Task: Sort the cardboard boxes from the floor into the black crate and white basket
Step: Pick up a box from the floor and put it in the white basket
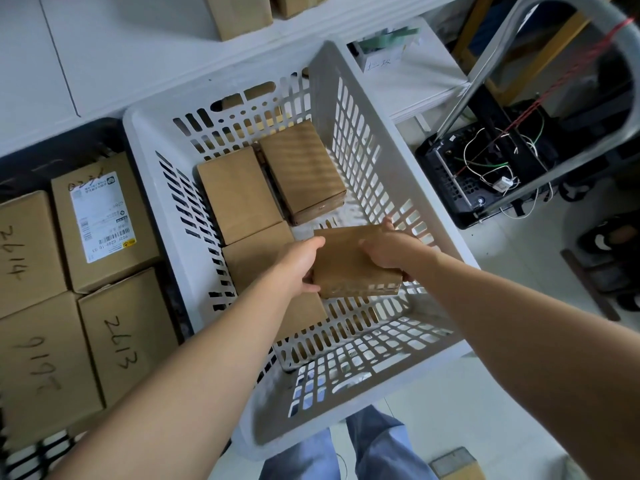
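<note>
A cardboard box (pixel 356 261) is gripped by the left hand (pixel 304 268) and right hand (pixel 388 251) near the right wall of the white basket (pixel 367 150) — released tilted, it could be wedged there.

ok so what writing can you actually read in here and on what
"2614": handwritten on the far-left box in the black crate.
"2613": handwritten on the crate box nearest the white basket.
Possibly "2616": handwritten on the lower-left box.
Shipping label on the fourth box: too small to read.
Note on the shelf: blurred.
</note>
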